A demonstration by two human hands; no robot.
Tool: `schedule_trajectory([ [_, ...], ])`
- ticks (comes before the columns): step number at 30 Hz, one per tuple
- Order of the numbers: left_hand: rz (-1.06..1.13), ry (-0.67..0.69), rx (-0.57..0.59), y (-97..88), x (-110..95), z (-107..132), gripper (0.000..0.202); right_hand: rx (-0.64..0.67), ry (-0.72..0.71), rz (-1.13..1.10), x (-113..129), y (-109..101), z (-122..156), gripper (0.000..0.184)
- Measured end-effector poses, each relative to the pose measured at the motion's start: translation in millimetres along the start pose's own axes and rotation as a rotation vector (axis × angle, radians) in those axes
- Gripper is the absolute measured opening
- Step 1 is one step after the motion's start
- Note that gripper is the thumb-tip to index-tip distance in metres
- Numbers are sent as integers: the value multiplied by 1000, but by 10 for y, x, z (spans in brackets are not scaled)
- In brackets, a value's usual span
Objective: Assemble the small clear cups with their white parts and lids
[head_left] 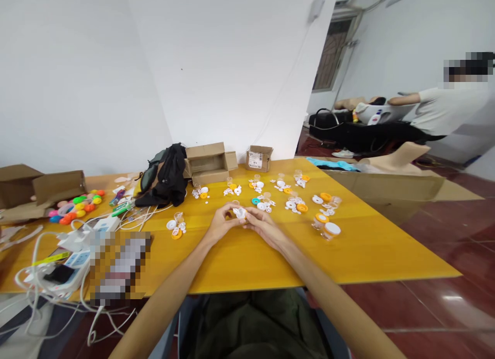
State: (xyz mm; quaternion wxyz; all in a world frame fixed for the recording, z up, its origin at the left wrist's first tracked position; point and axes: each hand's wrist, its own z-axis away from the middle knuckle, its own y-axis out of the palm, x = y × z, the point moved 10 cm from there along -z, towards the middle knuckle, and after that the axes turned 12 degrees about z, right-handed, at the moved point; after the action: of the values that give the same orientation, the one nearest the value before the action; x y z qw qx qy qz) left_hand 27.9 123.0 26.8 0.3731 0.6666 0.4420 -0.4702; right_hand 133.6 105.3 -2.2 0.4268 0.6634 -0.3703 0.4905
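A small white round part [240, 212] is being pinched between the left hand [223, 221] and the right hand [261, 224], fingertips of both closed around it, held just above the yellow table [371, 245] near its middle. Exactly what the part is can't be made out, too small and a bit blurred.

Around the hands, lots of little bits are scattered: white perforated discs [294, 205], orange caps [302, 208], a teal ring [256, 200] and a few small clear jars [322, 221], one of them lying with a white lid [331, 229] to the right. A white cap and an orange cap [177, 234] are seen left of the left hand.

Further back, an open cardboard box [207, 163] and a smaller box [259, 158] are parked by the wall, with a black bag [166, 176] beside them. On the far left, a pile of colourful plastic pieces [75, 207] and a tangle of white cables [42, 276] are spread out.

Another person in a white shirt [444, 109] is seen at the far right, well apart from the table.
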Motion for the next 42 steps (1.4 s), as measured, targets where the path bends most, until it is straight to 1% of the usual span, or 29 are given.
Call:
schedule_trajectory([
  [8,-45,30,-14,-7,-25,2,31,-24,18,-16,-10,-9,5,36],
  [18,32,31,29,32,-27,-7,35,21,22,21,-13,28,15,39],
  [25,60,5,47,39,-4,9,37,0,61,33,-113,4,-16,49],
  [29,76,-9,68,65,13,15,38,10,90,49,-161,23,-29,56],
  [35,92,-22,61,76,34,15,38,20,95,74,-199,24,-47,60],
  [39,65,-20,15,35,34,5,40,15,83,22,-167,31,-53,58],
  [42,50,1,-9,15,6,1,40,4,49,-20,-97,31,-41,49],
])
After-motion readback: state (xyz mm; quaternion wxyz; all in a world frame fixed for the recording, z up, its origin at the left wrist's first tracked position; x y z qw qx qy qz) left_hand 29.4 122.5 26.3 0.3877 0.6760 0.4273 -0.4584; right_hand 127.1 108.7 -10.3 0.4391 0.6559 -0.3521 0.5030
